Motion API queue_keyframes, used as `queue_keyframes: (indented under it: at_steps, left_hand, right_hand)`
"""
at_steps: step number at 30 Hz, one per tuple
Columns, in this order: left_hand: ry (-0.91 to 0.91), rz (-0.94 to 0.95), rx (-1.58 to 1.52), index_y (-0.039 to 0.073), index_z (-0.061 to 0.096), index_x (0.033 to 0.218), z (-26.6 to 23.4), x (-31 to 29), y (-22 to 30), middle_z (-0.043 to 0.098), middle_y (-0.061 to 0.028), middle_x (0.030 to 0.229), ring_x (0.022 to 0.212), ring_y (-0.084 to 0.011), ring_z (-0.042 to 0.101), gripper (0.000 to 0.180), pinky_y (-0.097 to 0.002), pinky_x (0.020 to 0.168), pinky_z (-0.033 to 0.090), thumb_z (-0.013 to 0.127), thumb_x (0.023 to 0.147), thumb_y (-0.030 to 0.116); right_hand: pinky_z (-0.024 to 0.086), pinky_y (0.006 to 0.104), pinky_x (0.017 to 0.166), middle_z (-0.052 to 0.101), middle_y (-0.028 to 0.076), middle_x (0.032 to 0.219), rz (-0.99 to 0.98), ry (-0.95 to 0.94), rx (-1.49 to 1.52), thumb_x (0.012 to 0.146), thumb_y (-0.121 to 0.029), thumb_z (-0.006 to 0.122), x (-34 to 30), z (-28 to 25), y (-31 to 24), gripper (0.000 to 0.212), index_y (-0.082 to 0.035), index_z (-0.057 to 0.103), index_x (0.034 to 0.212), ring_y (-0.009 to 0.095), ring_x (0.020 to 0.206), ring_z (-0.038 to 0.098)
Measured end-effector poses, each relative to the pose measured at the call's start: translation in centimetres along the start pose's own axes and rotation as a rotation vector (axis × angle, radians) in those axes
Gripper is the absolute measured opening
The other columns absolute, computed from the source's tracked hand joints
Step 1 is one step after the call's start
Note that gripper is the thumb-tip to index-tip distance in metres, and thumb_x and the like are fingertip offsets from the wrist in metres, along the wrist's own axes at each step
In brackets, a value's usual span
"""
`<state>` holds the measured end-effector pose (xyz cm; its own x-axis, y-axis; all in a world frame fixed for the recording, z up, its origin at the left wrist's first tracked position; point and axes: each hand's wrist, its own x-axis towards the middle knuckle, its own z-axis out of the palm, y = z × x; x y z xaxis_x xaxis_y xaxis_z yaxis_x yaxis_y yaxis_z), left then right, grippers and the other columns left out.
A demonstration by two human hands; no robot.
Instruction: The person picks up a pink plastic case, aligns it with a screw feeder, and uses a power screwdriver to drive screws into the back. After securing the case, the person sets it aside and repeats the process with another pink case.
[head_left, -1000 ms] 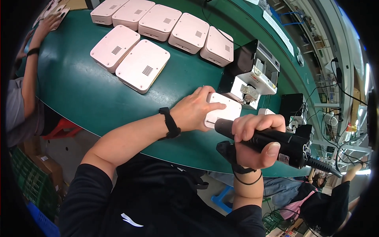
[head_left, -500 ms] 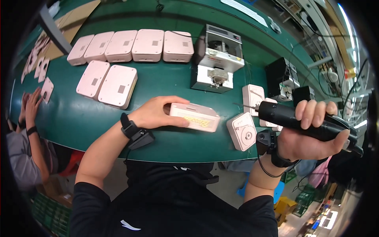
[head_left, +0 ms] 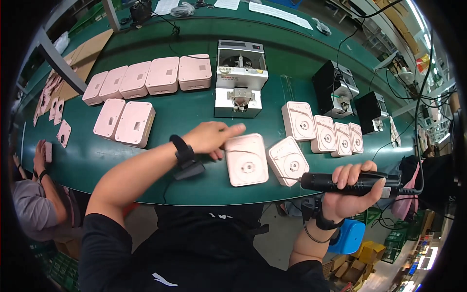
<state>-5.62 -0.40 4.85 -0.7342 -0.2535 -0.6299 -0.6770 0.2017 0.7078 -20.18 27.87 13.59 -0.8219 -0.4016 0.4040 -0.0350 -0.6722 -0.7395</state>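
While your right hand (head_left: 349,195) wraps its fingers round the driver (head_left: 315,181), your left hand (head_left: 206,137), fingers parted, has a box (head_left: 245,155) just beside it at four o'clock.

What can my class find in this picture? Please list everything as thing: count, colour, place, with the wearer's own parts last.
Back-row casings: five, pale pink, workbench rear left
Front-row casings: two, pale pink, before that row
Casings with round recess up: six, pale pink, centre to right
Screw feeders: three, black and silver, rear centre and right
Electric screwdriver: one, black, right hand
Flat panels: several, pale pink, far left
Workbench: one, green, beneath these
Paper sheets: three, white, far ledge
Stool: one, blue, lower right
Cardboard boxes: several, brown-yellow, lower right
Co-worker's sleeve: one, grey, left
Wrist straps: two, black, wearer's wrists
Left hand: one, bare, beside a recessed casing
Right hand: one, bare, around the screwdriver
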Motion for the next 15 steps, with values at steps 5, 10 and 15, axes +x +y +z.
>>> queue_keyframes:
  at_steps: [5,10,15]
  left_hand:
    - [0.508,0.801,0.586,0.008,0.049,0.144,5.8,-1.9,-1.1,0.043,-0.0289,0.145,0.135,-0.0436,0.043,0.094,-0.0513,0.112,0.038,0.084,0.069,0.052]
    - [0.365,0.858,0.649,0.013,0.047,0.147,8.2,-1.5,-1.5,0.024,-0.0265,0.157,0.145,-0.0464,0.026,0.102,-0.0511,0.118,0.030,0.091,0.061,0.043]
    - [0.366,0.793,0.619,0.012,0.047,0.147,9.1,-1.9,-0.2,0.029,-0.0279,0.154,0.144,-0.0474,0.028,0.107,-0.0519,0.118,0.031,0.092,0.057,0.045]
  right_hand:
    - [0.039,0.0285,0.049,0.048,0.001,0.065,-0.015,0.055,-0.033,0.101,-0.051,0.046,-0.7,-1.8,-0.6,0.045,-0.006,0.052,0.101,0.012,0.048,0.043]
    - [0.042,0.0273,0.051,0.054,0.002,0.068,0.161,0.193,-0.282,0.100,-0.040,0.057,-1.7,-3.9,-0.3,0.035,-0.005,0.054,0.105,0.012,0.049,0.046]
    - [0.053,0.0302,0.073,0.067,0.011,0.104,0.291,-0.084,-1.138,0.071,-0.020,0.091,-2.6,-7.4,1.9,0.067,-0.003,0.056,0.125,0.022,0.084,0.067]
